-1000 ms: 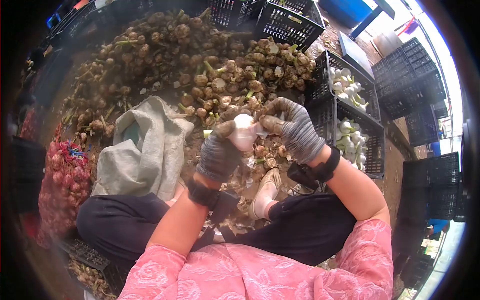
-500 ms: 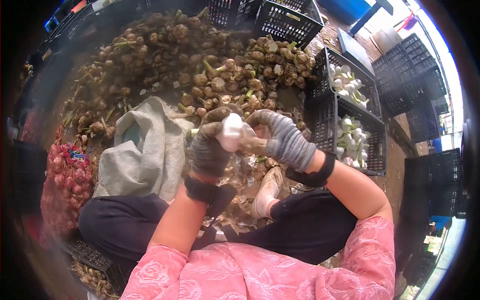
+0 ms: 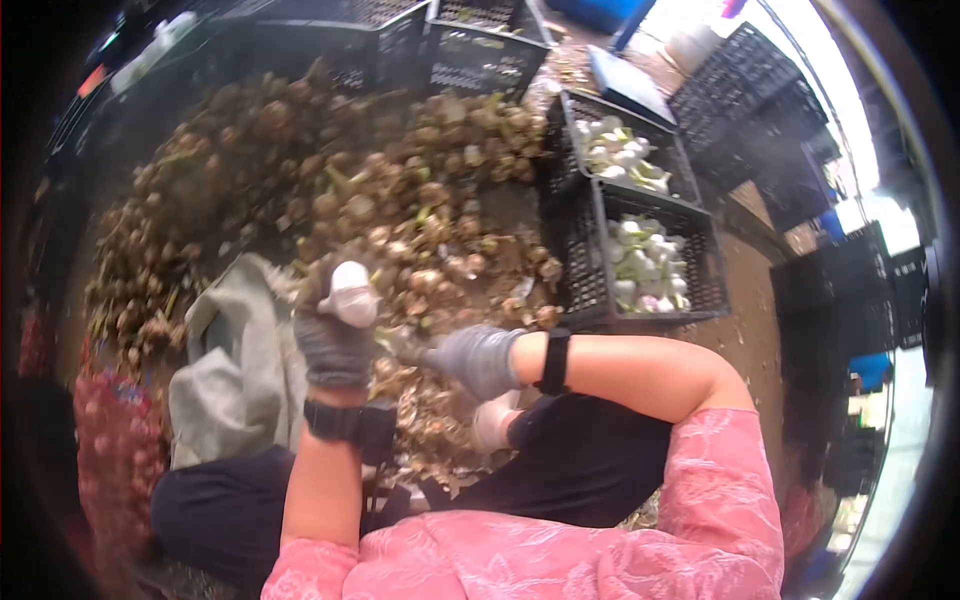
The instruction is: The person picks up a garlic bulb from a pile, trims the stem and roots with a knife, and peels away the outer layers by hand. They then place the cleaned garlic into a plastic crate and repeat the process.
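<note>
Left hand [image 3: 335,348] is closed on a white garlic bulb [image 3: 352,293], raised, presumably to keep its surface exposed. Right hand [image 3: 478,360] is apart from it, just beside; blur prevents telling whether it grips anything. The brown bulb pile [image 3: 425,250] lies ahead, black crates [image 3: 655,318] of cleaned bulbs [image 3: 648,265] to the right, apparently for easy reach.

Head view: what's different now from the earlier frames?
The right hand has come off the bulb and dropped toward the lap; blur hides whether it holds anything. The left hand has carried the bulb toward the sack. The camera view has swung too. Unchanged: the left hand's hold on the bulb, the sack and the filled crates.
</note>
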The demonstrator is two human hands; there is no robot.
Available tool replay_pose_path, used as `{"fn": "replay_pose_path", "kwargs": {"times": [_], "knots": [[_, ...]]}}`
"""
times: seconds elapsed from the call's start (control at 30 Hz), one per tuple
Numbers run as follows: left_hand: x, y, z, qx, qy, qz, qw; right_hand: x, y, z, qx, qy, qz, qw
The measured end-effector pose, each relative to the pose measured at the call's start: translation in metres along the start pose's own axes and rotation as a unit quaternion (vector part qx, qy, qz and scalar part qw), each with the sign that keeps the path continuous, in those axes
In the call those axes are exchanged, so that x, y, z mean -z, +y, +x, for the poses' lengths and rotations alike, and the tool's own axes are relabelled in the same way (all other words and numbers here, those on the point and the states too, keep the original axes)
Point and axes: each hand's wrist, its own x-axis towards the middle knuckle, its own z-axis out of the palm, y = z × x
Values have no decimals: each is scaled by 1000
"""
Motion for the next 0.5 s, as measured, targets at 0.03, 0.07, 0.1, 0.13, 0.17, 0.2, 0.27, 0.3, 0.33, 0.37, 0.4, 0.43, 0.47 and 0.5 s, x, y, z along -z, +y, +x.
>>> {"fn": "replay_pose_path", "kwargs": {"times": [0.03,0.07,0.1,0.13,0.17,0.2,0.27,0.3,0.33,0.37,0.4,0.43,0.47,0.5], "knots": [[4,-2,-2,11,0,5,1000,9,-2,6,-45,19,39,998],[10,-5,-2,17,2,11,1000,17,0,9,-84,38,79,993],[12,-10,4,-3,31,76,997,24,2,7,-132,91,143,977],[15,-14,1,22,55,48,997,32,3,3,-129,146,108,975],[20,-20,3,21,68,70,995,41,2,1,-155,112,74,979],[23,-26,5,19,80,91,992,50,1,0,-181,77,41,980],[28,-33,4,56,72,162,982,57,8,2,-260,-28,58,963],[15,-39,-3,44,-4,253,966,45,20,0,-199,89,101,971],[3,-46,-12,31,-74,341,937,33,31,-1,-131,201,146,960],[24,-60,-10,63,-73,321,942,29,44,4,-66,177,204,961],[46,-72,-9,95,-68,302,946,30,46,2,-70,149,308,937],[28,-76,-17,111,-101,297,943,27,59,1,-51,164,312,934],[8,-77,-22,127,-137,289,939,8,88,-3,-111,205,297,926],[10,-76,-25,135,-109,293,940,32,93,-12,-220,166,254,927]]}}
